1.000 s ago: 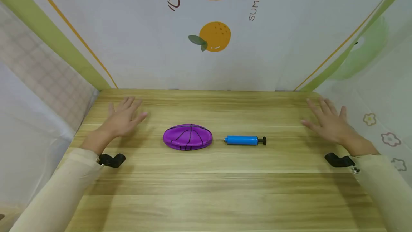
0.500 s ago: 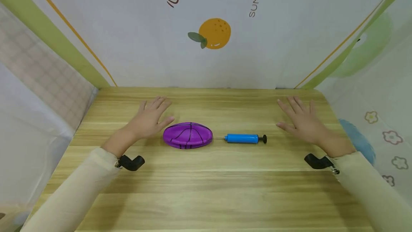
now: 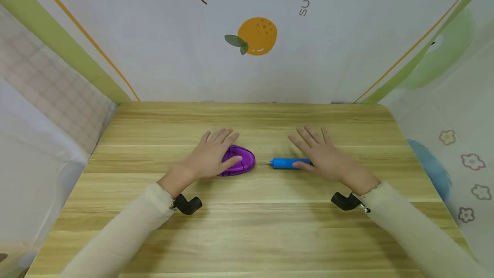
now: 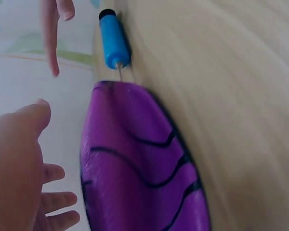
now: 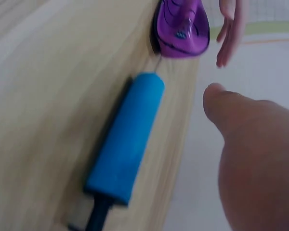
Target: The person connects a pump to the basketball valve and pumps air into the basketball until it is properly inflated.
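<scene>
Left hand (image 3: 210,153) over deflated basketball (image 4: 125,154), right hand (image 3: 328,160) over hand pump (image 3: 283,163), both empty; best grip barrel (image 5: 127,139) (thin needle (image 4: 119,73)).

The table (image 3: 247,235) carries a purple ball (image 3: 244,167) and blue pump (image 3: 283,163).

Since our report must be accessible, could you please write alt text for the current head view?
A person's open left hand hovers above a dented purple ball and the open right hand above a blue pump whose needle points at the ball. Ball and pump lie on a wooden table before a white fruit-print cloth.
</scene>
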Available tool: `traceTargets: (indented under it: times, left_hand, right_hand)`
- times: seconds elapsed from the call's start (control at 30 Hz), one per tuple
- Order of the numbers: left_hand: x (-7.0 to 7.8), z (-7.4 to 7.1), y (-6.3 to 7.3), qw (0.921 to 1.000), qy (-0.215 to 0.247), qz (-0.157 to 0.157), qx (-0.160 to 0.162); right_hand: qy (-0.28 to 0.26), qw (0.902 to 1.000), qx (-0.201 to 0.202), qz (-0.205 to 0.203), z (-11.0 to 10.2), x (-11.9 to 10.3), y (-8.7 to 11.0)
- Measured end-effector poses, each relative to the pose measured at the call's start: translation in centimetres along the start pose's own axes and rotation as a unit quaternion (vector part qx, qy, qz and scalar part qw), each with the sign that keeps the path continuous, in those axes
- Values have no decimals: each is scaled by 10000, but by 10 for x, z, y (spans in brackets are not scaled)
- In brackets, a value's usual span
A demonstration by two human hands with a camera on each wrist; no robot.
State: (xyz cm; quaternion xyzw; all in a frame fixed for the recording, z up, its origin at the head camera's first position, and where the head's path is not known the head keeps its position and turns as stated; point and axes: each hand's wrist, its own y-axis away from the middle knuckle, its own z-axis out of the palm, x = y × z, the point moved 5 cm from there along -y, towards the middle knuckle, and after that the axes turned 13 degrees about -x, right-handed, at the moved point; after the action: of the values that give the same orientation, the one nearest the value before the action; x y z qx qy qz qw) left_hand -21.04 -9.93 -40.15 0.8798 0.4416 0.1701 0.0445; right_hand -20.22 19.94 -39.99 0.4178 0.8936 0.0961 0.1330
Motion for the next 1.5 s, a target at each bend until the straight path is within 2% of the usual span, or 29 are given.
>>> traceTargets:
  times: [0.17,0.33,0.57,0.8,1.0,1.23,1.5]
  left_hand:
    - [8,8,-5,9999,-92,-74,-107]
    - [14,17,-9,9996,-268,-46,-46]
    - [14,31,-15,9990,-407,-165,110]
    - [15,40,-18,9980,-574,-199,171]
    - [15,40,-17,9971,-645,-127,381]
    - [16,35,-17,9921,-868,180,885]
    - [15,31,-20,9900,-972,384,946]
  right_hand:
    - [-1,9998,-29,-199,9,-14,-12]
    - [-21,9993,-22,-376,20,-23,-22]
    - [-195,9983,-111,-538,29,-30,-28]
    - [-173,9977,93,-646,38,-30,-30]
    - [-116,9982,175,-566,42,-29,-32]
    - [-130,9984,241,-498,44,-26,-33]
    - [245,9961,528,-658,44,-27,-31]
